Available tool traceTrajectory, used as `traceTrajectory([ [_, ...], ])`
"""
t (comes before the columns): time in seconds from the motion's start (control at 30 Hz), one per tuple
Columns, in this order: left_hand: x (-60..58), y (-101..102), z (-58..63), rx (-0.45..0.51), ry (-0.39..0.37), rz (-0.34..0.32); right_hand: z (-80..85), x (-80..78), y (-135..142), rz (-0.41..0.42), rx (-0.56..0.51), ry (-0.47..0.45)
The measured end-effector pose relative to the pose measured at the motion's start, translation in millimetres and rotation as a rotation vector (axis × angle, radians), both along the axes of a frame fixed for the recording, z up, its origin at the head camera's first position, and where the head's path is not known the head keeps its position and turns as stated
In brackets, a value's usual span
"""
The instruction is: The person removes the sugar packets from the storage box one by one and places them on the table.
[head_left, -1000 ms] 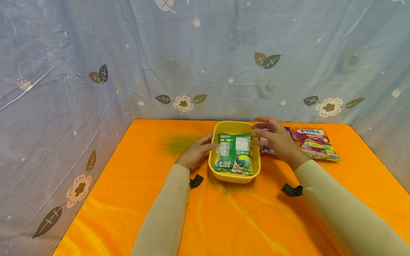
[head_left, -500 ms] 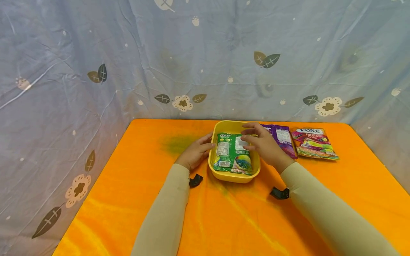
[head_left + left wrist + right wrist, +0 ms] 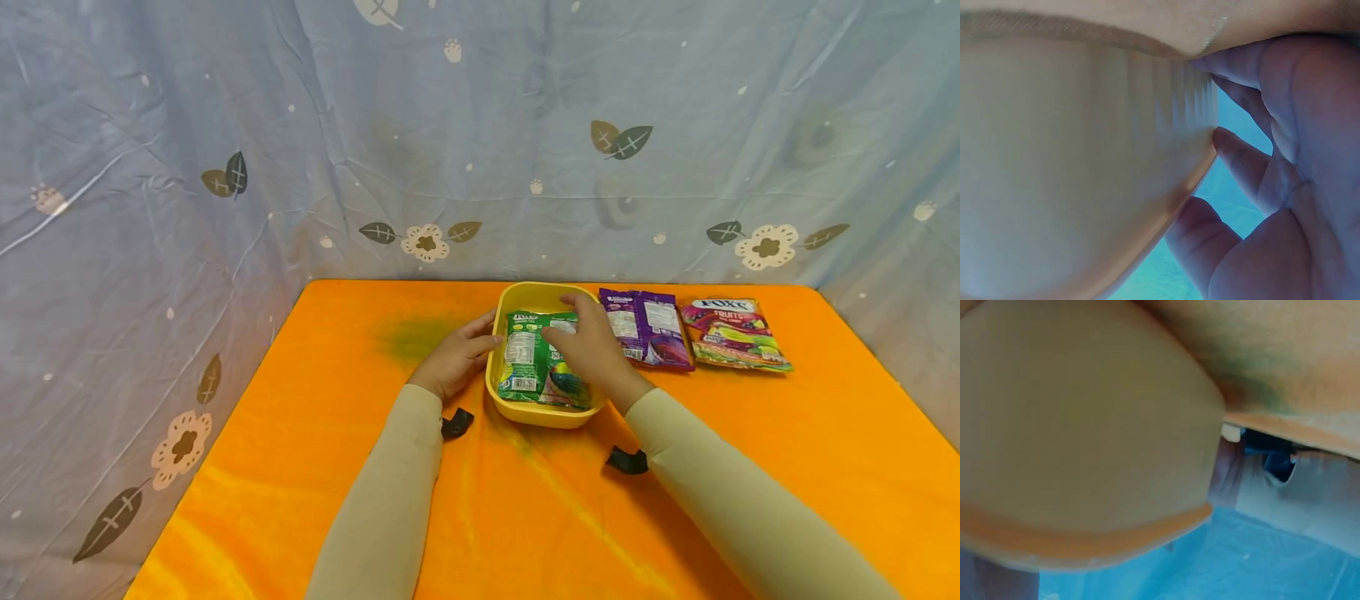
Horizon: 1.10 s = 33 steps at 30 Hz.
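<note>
In the head view a yellow plastic basket [image 3: 550, 418] stands on the cloth, with a green candy bag [image 3: 525, 358] lying inside. My left hand [image 3: 456, 358] is at the basket's left side. Its relaxed fingers and thumb rest along the wall and rim, as the left wrist view shows with the basket wall [image 3: 1085, 175] close up. My right hand [image 3: 596, 346] reaches over the right rim, thumb and index finger apart above the green bag. Its other fingers are hidden. The right wrist view is mostly filled by the basket wall [image 3: 1097, 437].
Right of the basket lies a purple candy bag [image 3: 660, 329], with a red and orange fruit candy bag [image 3: 735, 333] beside it. The orange cloth [image 3: 337, 467] covers the table. A patterned grey-blue curtain [image 3: 480, 150] hangs along the back and sides.
My right hand has moved left and down, from beyond the basket's right rim to over the green bag, uncovering the purple bag. The left hand has stayed at the basket.
</note>
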<state>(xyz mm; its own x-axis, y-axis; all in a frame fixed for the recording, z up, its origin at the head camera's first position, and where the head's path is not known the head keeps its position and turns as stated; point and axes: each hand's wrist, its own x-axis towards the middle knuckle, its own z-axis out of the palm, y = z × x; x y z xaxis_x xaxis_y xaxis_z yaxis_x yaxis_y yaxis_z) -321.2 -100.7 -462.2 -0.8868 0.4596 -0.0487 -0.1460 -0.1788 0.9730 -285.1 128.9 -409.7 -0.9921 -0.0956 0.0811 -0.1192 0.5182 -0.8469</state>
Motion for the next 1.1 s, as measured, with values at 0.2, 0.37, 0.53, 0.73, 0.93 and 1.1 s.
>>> traceTrajectory([
  [0.2, -0.2, -0.5, -0.7, 0.015, 0.001, -0.004, -6.5, -3.0, -12.2, -0.083, 0.055, -0.058],
  [0.37, -0.8, 0.0, -1.3, 0.017, 0.010, -0.012, -7.4, -5.3, -16.0, -0.111, -0.039, -0.170],
  [0.53, -1.6, -0.6, -2.2, 0.003, 0.016, -0.009, -7.4, -6.2, -15.5, -0.145, -0.213, -0.247],
  [0.73, -0.6, -1.8, -2.9, -0.011, 0.011, 0.000, -5.9, -4.5, -10.5, -0.130, -0.347, -0.325],
  [0.93, -0.3, -1.5, -3.2, -0.015, 0.013, 0.005, -4.8, -4.1, -7.6, -0.125, -0.475, -0.318],
  [1.1, -1.8, -1.3, -3.0, -0.012, 0.012, 0.002, -4.9, -6.8, -9.5, -0.136, -0.527, -0.303],
])
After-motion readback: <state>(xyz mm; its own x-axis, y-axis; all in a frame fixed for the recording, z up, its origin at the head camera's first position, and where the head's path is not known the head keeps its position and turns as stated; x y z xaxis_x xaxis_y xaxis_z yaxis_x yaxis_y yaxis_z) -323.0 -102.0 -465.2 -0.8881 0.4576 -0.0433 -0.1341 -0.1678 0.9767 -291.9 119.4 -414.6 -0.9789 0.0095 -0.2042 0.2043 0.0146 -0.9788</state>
